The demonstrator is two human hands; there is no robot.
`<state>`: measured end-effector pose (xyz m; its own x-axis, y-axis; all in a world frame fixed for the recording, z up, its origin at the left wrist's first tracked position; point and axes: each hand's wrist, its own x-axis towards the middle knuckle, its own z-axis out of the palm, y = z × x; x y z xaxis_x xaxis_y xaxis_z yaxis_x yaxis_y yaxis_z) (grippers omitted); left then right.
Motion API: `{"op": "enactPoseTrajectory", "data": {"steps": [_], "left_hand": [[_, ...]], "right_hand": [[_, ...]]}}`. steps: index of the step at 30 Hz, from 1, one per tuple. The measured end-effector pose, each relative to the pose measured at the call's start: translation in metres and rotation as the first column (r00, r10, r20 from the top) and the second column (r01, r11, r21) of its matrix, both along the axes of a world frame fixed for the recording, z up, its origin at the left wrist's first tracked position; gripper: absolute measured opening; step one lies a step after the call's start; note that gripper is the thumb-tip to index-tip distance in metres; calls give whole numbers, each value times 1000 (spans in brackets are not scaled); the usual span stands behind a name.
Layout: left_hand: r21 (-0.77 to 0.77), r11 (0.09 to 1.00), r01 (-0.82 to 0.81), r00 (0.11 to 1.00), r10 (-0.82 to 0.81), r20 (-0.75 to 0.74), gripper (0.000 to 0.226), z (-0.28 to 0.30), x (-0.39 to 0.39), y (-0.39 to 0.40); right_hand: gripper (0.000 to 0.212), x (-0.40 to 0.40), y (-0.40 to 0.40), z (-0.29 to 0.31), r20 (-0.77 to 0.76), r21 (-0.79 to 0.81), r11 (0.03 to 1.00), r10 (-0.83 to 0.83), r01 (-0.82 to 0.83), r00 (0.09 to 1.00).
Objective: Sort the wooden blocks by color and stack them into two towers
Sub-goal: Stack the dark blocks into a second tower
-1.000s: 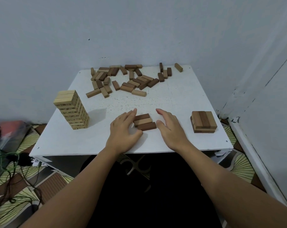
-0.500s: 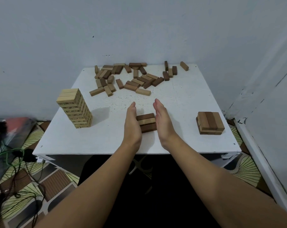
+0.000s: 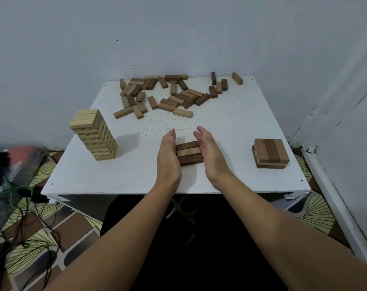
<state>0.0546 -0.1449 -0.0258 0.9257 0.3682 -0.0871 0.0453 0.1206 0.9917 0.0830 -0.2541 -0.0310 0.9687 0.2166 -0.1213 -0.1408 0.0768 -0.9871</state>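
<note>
— Two hands have changed, am I reading that right?

— Yes. A second ago they lay flat and splayed beside the three-block row (image 3: 188, 153); now my left hand (image 3: 167, 156) and right hand (image 3: 209, 153) stand on edge, palms facing each other, pressing the row's two ends. I judge that I'm squaring a layer so it can be moved as one.

— Where does that sit on the white table (image 3: 230, 122)?

— Near the front edge, in the middle. The pale tower (image 3: 94, 135) stands well to the left, the low brown stack (image 3: 270, 153) well to the right, and the loose blocks (image 3: 170, 93) lie scattered at the far side, still mixed.

— So the sorting is far from finished?

— I think so; plenty remain unsorted.

— And the fingers?

— Straight and together on both hands, not curled round anything. They squeeze the row flat-palmed; neither hand grips it.
</note>
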Motion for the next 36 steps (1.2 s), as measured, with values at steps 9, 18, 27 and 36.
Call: {"op": "enactPoseTrajectory", "data": {"steps": [9, 18, 27, 36], "left_hand": [[-12, 1000, 15, 1000, -15, -9, 70, 2, -1, 2], [219, 974, 56, 998, -50, -35, 51, 7, -2, 9], [595, 531, 603, 797, -367, -480, 102, 28, 13, 84], [645, 482, 594, 805, -362, -470, 70, 26, 25, 80]], "right_hand": [[87, 1, -6, -2, 22, -111, 993, 41, -38, 999], [51, 3, -14, 8, 96, -230, 972, 66, -42, 993], [97, 38, -54, 43, -131, -844, 369, 563, -390, 816], [72, 45, -50, 38, -29, -910, 319, 589, -265, 808]]}}
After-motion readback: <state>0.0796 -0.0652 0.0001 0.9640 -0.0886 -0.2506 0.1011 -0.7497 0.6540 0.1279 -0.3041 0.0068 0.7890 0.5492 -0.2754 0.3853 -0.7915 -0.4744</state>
